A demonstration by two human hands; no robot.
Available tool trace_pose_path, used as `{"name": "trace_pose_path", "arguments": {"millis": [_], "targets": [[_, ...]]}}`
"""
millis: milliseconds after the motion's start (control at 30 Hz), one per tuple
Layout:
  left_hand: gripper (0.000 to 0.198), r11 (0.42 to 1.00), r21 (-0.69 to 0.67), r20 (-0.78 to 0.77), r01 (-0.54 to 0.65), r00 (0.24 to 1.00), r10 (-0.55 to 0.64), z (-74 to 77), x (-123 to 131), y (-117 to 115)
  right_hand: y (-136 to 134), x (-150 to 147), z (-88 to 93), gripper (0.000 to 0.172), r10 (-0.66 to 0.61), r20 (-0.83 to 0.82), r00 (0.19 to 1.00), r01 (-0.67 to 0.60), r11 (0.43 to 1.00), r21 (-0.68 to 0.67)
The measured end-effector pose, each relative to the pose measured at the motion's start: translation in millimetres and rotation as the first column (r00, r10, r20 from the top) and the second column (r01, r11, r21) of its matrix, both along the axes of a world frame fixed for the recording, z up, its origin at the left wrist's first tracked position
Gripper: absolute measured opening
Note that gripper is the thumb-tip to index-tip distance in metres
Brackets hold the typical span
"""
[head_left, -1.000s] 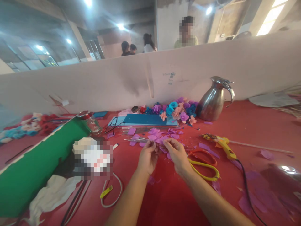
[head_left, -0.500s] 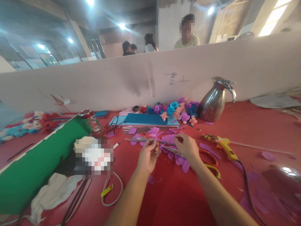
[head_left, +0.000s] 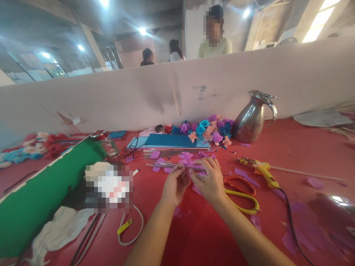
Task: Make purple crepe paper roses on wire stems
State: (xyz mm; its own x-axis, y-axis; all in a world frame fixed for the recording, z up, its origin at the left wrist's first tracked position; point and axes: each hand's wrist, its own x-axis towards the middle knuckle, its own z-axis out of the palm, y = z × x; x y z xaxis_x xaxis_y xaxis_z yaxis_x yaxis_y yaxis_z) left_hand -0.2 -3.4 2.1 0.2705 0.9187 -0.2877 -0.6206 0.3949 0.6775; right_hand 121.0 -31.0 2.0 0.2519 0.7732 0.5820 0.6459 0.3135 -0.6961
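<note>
Working at a small purple paper piece, the two bare hands are brought close together over the red bench. The piece is seen at the fingertips of the left hand, which is drawn into a narrow pinch that seems to be closed on its base. The right hand is held just beside it, fingers bent and thumb towards the left fingertips; whether anything is gripped there cannot be told, as the contact is partly hidden.

Progress can be judged only in part. Several petals are gathered in the piece, yet it looks loose and appears unfinished. Beyond the hands and slightly to the right, a heap of paper flowers in purple, blue and pink is laid out, and these look complete. Loose purple petals are scattered left of the left hand, and purple strips are found right of the right hand; all of these appear unused.

Near the left hand, on its far side, thin rods are laid among the petals. Scissors with red and yellow handles are placed just right of the right hand. Farther right, a yellow glue gun is left lying on the bench, apart from both hands and held by neither.
</note>
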Motion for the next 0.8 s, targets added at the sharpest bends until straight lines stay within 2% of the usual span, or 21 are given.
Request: {"name": "trace_pose_path", "arguments": {"millis": [100, 300, 467, 533, 700, 800], "targets": [[0.025, 1.0, 0.024, -0.016, -0.001, 1.0, 0.001, 1.4, 2.4, -1.9, -2.8, -2.7, 1.3, 0.012, -0.059, 0.142, 0.988, 0.05, 0.996, 0.072], [0.029, 0.998, 0.05, -0.102, 0.046, 0.994, -0.041, 4.7, 6.8, -4.9, 2.9, 5.3, -4.6, 0.01, -0.113, 0.2, 0.973, 0.092, 0.99, 0.111], [0.031, 0.993, 0.108, -0.157, 0.043, 0.987, -0.026, 3.9, 7.9, -5.0, 2.8, 8.6, -3.2, 0.01, -0.136, 0.268, 0.954, 0.104, 0.986, 0.133], [0.031, 0.99, 0.138, -0.173, 0.039, 0.985, -0.014, 1.8, 7.6, -4.5, 2.7, 10.4, -1.3, 0.011, -0.114, 0.297, 0.948, 0.077, 0.988, 0.132], [0.031, 0.987, 0.157, -0.203, 0.036, 0.979, -0.003, -3.4, 5.0, -2.4, 4.6, 18.5, 5.4, 0.014, 0.056, 0.371, 0.927, -0.101, 0.989, 0.104], [0.03, 0.985, 0.165, -0.212, 0.05, 0.977, -0.014, -4.8, 3.9, -1.2, 4.4, 21.4, 9.4, 0.015, 0.109, 0.395, 0.912, -0.158, 0.983, 0.093]]}}
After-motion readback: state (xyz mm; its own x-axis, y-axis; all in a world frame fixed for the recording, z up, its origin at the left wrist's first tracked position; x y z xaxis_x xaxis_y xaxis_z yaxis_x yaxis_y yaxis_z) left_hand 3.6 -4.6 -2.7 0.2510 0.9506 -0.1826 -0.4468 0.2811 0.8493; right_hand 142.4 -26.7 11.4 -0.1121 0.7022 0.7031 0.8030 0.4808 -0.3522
